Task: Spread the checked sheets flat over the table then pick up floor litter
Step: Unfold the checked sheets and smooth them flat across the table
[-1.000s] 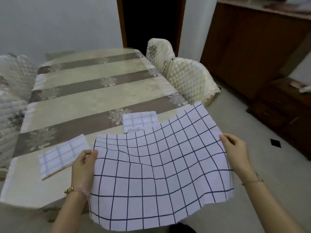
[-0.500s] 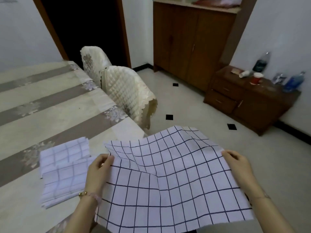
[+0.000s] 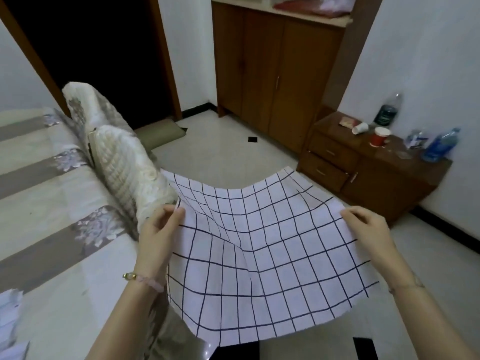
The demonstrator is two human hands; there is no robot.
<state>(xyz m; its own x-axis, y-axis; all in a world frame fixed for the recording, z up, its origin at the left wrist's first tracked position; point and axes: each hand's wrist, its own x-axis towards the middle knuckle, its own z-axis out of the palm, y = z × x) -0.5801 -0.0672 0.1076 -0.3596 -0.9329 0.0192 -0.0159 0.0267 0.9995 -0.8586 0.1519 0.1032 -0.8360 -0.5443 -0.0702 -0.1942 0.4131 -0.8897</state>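
Beside the table (image 3: 52, 229), left hand (image 3: 158, 237) and right hand (image 3: 368, 232) each grip the checked sheet (image 3: 259, 255); it sags.

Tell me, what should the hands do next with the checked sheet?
Probably swing the sheet left and lay it on the table. Both the left hand and right hand hold it by its edges over the floor, beside the table.

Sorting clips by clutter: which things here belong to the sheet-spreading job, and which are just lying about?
Job:
white checked sheet with dark grid lines, held at its two sides by left hand and right hand
beige striped table
folded checked sheets at the frame's left edge

Lying about:
red paper cup
tipped white cup
blue plastic bottle
dark bottle
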